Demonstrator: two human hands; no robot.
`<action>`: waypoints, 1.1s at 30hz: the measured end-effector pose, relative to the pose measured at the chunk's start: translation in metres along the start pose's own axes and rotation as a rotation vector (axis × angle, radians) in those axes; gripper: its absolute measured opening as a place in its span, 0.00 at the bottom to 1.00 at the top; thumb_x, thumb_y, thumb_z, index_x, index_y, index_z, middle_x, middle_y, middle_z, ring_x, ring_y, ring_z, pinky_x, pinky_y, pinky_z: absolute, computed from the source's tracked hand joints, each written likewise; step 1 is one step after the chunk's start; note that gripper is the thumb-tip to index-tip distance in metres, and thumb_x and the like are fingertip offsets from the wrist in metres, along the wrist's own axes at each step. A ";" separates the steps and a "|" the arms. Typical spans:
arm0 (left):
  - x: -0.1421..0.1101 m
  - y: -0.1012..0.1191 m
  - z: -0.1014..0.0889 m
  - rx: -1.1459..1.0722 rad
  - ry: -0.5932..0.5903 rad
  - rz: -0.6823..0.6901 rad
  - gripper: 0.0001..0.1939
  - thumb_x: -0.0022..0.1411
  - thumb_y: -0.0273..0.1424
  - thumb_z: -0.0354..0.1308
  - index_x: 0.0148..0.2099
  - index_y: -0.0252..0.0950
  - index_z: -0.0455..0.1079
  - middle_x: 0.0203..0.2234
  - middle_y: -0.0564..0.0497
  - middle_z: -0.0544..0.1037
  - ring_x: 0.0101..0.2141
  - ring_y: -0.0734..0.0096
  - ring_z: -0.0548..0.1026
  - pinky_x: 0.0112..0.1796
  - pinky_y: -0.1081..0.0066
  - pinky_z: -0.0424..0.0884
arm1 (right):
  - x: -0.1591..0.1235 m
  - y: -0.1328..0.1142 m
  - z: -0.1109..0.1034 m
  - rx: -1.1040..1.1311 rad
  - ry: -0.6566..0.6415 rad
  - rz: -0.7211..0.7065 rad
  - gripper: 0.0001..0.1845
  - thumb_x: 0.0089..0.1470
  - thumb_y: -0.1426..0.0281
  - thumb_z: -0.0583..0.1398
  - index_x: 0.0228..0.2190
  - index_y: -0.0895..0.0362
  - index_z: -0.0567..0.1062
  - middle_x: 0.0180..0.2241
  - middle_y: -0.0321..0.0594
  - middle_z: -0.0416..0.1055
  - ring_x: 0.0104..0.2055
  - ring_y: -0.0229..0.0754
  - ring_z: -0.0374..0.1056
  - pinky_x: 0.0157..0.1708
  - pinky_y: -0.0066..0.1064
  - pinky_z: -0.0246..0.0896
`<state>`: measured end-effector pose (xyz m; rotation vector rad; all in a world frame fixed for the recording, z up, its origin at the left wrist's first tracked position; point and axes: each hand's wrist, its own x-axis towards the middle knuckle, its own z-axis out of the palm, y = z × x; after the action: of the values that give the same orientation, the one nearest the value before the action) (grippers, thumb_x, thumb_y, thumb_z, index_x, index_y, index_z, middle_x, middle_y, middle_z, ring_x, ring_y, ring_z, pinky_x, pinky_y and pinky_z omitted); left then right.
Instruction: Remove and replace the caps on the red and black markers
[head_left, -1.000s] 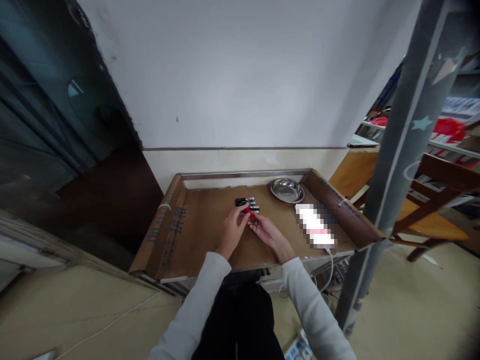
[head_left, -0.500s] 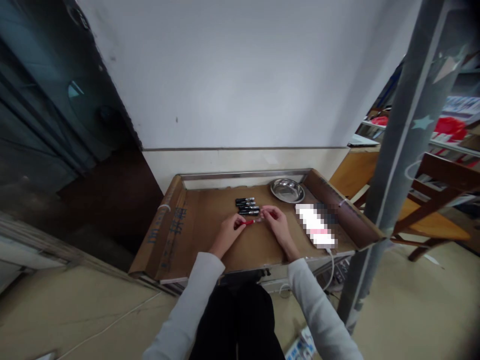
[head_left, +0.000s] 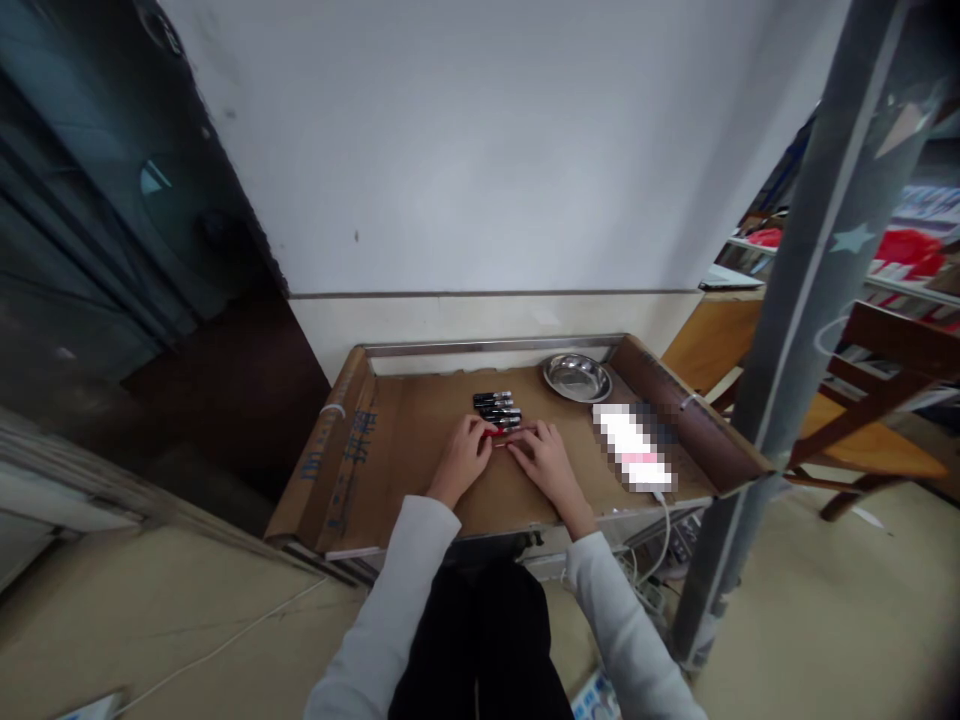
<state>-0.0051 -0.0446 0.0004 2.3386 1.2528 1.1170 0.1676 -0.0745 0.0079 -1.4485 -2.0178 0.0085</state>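
Note:
A slim red pen [head_left: 498, 432] lies crosswise at the near side of several black pens [head_left: 495, 407], which rest side by side on the brown cardboard [head_left: 409, 450]. My left hand [head_left: 463, 460] is closed on the red pen's left end, thumb and fingertips on it. At its other end, the bent fingers and thumb of my right hand [head_left: 546, 462] hold the pen from the right. The fingers hide both of its tips. The black pens' silvery ends point right.
A shallow steel bowl [head_left: 577, 378] stands at the back right. Nearer sits a blurred-out phone-like device [head_left: 634, 448] with a white cable [head_left: 666, 530] hanging over the front edge. Raised cardboard sides [head_left: 694, 425] border the surface; a grey post [head_left: 787, 300] rises at right.
The red pen has moved away from me, up against the black pens. My right hand has come in closer to the left one, its fingers now on the pen's right end.

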 end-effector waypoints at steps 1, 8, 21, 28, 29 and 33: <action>-0.001 0.002 -0.001 0.009 -0.019 0.019 0.09 0.60 0.27 0.49 0.42 0.39 0.67 0.39 0.48 0.65 0.44 0.68 0.67 0.48 0.65 0.64 | -0.001 0.001 0.001 -0.023 -0.008 0.008 0.10 0.56 0.65 0.54 0.37 0.53 0.73 0.40 0.43 0.66 0.43 0.45 0.60 0.43 0.37 0.56; 0.000 -0.001 0.001 0.078 -0.024 0.007 0.04 0.58 0.29 0.53 0.36 0.38 0.68 0.37 0.48 0.64 0.42 0.66 0.66 0.46 0.62 0.65 | 0.001 0.005 0.007 -0.129 -0.002 0.047 0.11 0.56 0.66 0.52 0.37 0.54 0.73 0.36 0.43 0.66 0.40 0.45 0.59 0.39 0.35 0.54; 0.005 -0.004 0.004 0.469 0.304 -0.506 0.20 0.60 0.27 0.45 0.54 0.27 0.58 0.52 0.32 0.63 0.53 0.49 0.61 0.50 0.52 0.58 | 0.003 0.016 0.024 -0.280 0.321 0.386 0.21 0.55 0.69 0.47 0.46 0.67 0.65 0.51 0.63 0.61 0.53 0.56 0.56 0.49 0.48 0.50; 0.006 -0.009 0.014 0.543 0.224 -0.468 0.23 0.58 0.27 0.44 0.56 0.24 0.58 0.55 0.30 0.60 0.57 0.47 0.56 0.52 0.53 0.57 | 0.004 0.018 0.028 -0.332 0.291 0.402 0.20 0.53 0.69 0.47 0.44 0.67 0.67 0.49 0.63 0.64 0.51 0.57 0.59 0.48 0.47 0.50; 0.006 -0.009 0.014 0.561 0.218 -0.475 0.23 0.58 0.27 0.44 0.56 0.24 0.58 0.55 0.30 0.60 0.57 0.47 0.57 0.52 0.53 0.57 | 0.004 0.016 0.027 -0.348 0.277 0.417 0.20 0.53 0.69 0.47 0.44 0.67 0.67 0.49 0.63 0.63 0.51 0.56 0.59 0.48 0.47 0.50; 0.006 -0.007 0.014 0.631 0.206 -0.497 0.23 0.58 0.27 0.44 0.56 0.24 0.59 0.55 0.32 0.61 0.56 0.49 0.58 0.52 0.55 0.57 | 0.006 0.011 0.023 -0.420 0.167 0.491 0.21 0.54 0.69 0.46 0.44 0.68 0.66 0.51 0.63 0.61 0.52 0.55 0.58 0.49 0.44 0.48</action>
<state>0.0029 -0.0339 -0.0092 2.0983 2.3821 0.8884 0.1645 -0.0564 -0.0114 -2.1020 -1.5429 -0.3343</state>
